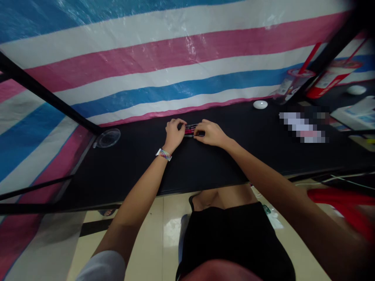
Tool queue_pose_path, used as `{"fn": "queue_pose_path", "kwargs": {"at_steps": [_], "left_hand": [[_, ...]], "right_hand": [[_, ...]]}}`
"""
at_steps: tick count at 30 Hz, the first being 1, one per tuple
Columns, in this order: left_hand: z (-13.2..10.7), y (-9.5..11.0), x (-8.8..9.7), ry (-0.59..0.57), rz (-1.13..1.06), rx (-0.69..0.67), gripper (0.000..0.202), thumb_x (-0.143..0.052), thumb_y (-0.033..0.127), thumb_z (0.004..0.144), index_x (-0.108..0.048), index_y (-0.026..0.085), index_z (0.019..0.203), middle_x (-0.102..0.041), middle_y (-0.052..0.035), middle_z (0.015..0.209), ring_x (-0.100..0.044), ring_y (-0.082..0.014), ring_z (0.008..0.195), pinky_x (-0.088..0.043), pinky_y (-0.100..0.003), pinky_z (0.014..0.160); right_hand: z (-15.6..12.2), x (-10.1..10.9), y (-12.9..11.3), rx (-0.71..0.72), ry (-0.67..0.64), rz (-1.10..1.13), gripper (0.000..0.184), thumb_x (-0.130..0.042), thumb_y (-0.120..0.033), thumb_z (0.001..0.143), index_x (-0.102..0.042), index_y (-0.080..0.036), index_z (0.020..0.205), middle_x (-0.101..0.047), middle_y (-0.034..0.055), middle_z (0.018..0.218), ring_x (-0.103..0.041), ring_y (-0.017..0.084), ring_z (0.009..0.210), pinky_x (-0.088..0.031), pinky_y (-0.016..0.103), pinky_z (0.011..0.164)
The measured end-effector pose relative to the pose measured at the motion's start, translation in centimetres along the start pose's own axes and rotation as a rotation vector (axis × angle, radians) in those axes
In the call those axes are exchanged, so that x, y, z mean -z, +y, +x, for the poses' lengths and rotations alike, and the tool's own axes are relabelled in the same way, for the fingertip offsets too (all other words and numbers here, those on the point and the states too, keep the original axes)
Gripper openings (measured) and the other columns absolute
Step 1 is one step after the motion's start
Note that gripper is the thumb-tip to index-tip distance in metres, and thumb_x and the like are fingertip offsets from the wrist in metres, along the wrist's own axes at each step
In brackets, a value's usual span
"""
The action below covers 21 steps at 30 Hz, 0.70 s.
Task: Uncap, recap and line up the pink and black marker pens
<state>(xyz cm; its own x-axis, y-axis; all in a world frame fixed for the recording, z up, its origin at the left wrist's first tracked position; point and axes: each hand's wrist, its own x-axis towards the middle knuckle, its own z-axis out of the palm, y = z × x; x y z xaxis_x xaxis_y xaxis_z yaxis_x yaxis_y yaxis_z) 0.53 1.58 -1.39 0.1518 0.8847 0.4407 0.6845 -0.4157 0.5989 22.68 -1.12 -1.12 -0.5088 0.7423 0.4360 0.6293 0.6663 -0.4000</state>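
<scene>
Several slim pens (190, 130), dark with red or pink parts, lie side by side on the black tabletop (137, 156), between my two hands. My left hand (175, 133), with a patterned band (163, 154) at the wrist, has its fingers curled around their left ends. At the right ends, my right hand (211, 133) is closed with thumb and fingertips on the pens. My fingers cover both ends of the pens, so their full length is hidden.
A clear round lid (108, 138) lies at the table's left end. Toward the right are a white oval object (260, 104), a clear cup with a red straw (294, 86), a red and white cup (332, 78) and a tissue pack (357, 113). A striped sheet (175, 50) hangs behind.
</scene>
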Motion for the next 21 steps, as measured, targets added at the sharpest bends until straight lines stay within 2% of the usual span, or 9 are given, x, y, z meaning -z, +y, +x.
{"fn": "queue_pose_path", "kwargs": {"at_steps": [4,9,13,16,21], "left_hand": [[-0.2,0.8,0.5,-0.016,0.032,-0.058,0.014,-0.066,0.021,0.103,-0.079,0.028,0.101,-0.078,-0.0051,0.114,-0.066,-0.0297,0.115,-0.047,-0.051,0.109],[-0.5,1.6,0.9,-0.089,0.056,-0.157,0.02,-0.061,0.032,0.11,-0.08,0.028,0.104,-0.081,-0.0039,0.111,-0.065,-0.0302,0.115,-0.044,-0.051,0.106],[-0.7,1.7,0.8,-0.135,0.089,-0.258,0.021,-0.06,0.034,0.11,-0.078,0.027,0.104,-0.081,-0.0033,0.108,-0.065,-0.0284,0.115,-0.04,-0.051,0.11],[-0.8,1.7,0.8,-0.136,0.099,-0.323,0.02,-0.06,0.033,0.109,-0.078,0.026,0.104,-0.081,-0.0033,0.107,-0.066,-0.028,0.115,-0.037,-0.051,0.114],[-0.8,1.8,0.8,-0.115,0.086,-0.34,0.02,-0.057,0.03,0.11,-0.077,0.028,0.113,-0.081,-0.0028,0.114,-0.066,-0.0272,0.118,-0.037,-0.051,0.117]], "right_hand": [[0.0,-0.4,0.4,0.002,0.03,0.078,0.006,-0.078,-0.017,0.088,-0.08,-0.022,0.09,-0.078,0.0047,0.093,-0.062,0.025,0.093,-0.044,0.036,0.08],[0.1,-0.9,1.1,-0.013,0.092,0.185,0.003,-0.078,-0.023,0.09,-0.081,-0.024,0.09,-0.078,0.0045,0.093,-0.064,0.025,0.092,-0.047,0.038,0.086],[0.2,-0.9,1.2,-0.009,0.207,0.301,0.004,-0.078,-0.025,0.09,-0.082,-0.024,0.088,-0.08,0.0045,0.092,-0.066,0.024,0.089,-0.05,0.039,0.085],[0.4,-0.7,1.1,-0.073,0.296,0.355,0.006,-0.08,-0.03,0.09,-0.083,-0.025,0.09,-0.08,0.0046,0.092,-0.068,0.025,0.088,-0.053,0.04,0.085],[0.5,-0.2,0.9,-0.165,0.386,0.5,0.015,-0.084,-0.036,0.088,-0.084,-0.024,0.098,-0.081,0.0054,0.098,-0.073,0.024,0.091,-0.057,0.041,0.088]]}}
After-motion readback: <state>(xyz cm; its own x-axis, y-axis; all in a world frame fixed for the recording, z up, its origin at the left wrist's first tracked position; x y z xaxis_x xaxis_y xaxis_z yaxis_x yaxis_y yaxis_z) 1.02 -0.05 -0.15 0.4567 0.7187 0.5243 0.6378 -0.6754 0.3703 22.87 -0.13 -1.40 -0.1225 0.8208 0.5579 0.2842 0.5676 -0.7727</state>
